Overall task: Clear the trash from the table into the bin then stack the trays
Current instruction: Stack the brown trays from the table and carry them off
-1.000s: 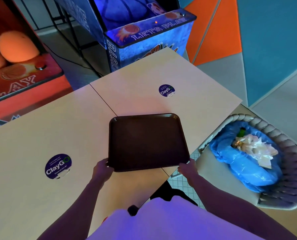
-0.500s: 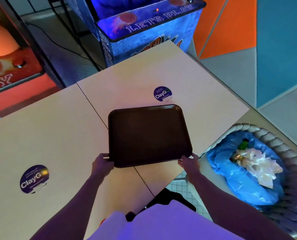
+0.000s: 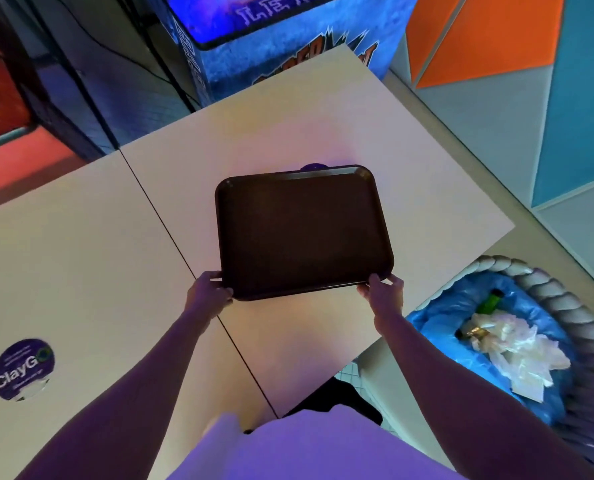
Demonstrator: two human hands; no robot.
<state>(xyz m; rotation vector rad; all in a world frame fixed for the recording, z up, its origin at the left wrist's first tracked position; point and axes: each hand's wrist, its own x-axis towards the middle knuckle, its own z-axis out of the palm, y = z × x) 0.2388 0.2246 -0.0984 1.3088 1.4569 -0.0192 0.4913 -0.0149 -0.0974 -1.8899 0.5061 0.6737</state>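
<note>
Left hand (image 3: 208,292), right hand (image 3: 383,293) gripping dark tray (image 3: 302,232) near corners, above table (image 3: 80,258)

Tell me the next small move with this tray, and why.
Probably let go and draw both hands back: the tray looks flat on the table with nothing on it, left hand and right hand gripping its near corners, and trash already in the bin.

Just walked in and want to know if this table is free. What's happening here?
A person is clearing up. Both hands, left hand and right hand, grip the near corners of a dark brown tray over the beige table. The tray is empty and no trash shows on the tabletop. To the right, the bin with a blue liner already holds crumpled wrappers and a green bottle.
</note>
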